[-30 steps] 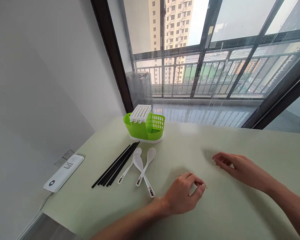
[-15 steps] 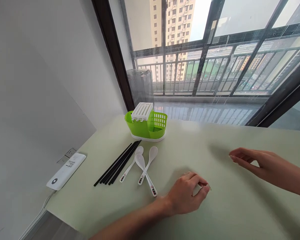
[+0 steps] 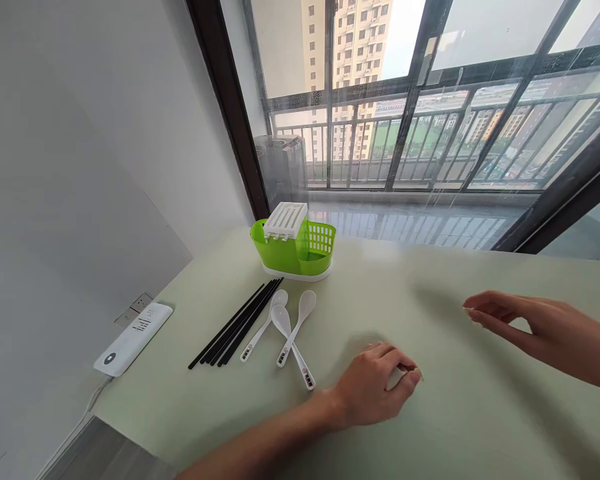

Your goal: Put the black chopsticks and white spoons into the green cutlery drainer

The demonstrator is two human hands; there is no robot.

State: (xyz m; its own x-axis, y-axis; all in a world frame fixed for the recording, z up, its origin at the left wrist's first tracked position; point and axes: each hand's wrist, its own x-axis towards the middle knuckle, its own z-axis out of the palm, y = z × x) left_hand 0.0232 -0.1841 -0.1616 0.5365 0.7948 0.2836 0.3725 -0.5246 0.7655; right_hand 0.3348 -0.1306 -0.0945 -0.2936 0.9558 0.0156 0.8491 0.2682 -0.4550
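My left hand [image 3: 373, 387] rests on the pale green table [image 3: 430, 427] with its fingers curled loosely and nothing in it. My right hand [image 3: 525, 327] hovers a little above the table to the right, fingers extended and apart, empty. Left of my left hand lie three white spoons [image 3: 285, 333], two of them crossed. Beside them lies a bundle of black chopsticks [image 3: 237, 325]. Behind these stands a green cutlery holder [image 3: 293, 247] with a white slotted insert.
A white power strip [image 3: 133, 339] hangs on the wall at the left table edge, below a wall socket [image 3: 135, 307]. A large window with dark frames and a balcony railing [image 3: 405, 143] stands behind the table.
My right hand has drawn back to the right and lifted slightly off the table. My left hand has stayed in place. The view has shifted slightly.
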